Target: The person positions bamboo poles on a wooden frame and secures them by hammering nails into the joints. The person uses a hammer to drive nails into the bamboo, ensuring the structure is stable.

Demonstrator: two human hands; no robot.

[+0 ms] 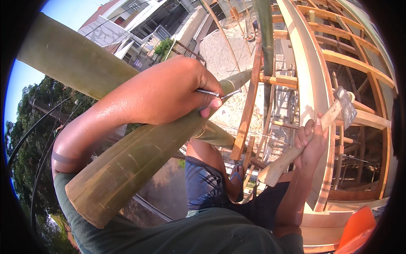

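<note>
My left hand [186, 91] is closed in a pinch on nails [230, 95], with one nail's end sticking out past the thumb and another nail slanting away beyond the fingertips. It rests close over a thick greenish bamboo pole [135, 158] that slants from lower left to upper right. Whether a nail point touches the bamboo I cannot tell. My left forearm passes in front of a second thick bamboo pole [80, 59]. On the right side, my right hand [311, 139] grips a hammer [279, 164] by its pale wooden handle, its metal head raised to the upper right.
Wooden framing [355, 63] and a long pale beam [311, 84] run along the right. A dark upright bamboo pole [267, 51] stands ahead. Far below lie gravelly ground [220, 46] and houses. Cables [40, 173] hang at left; something orange [357, 228] is at lower right.
</note>
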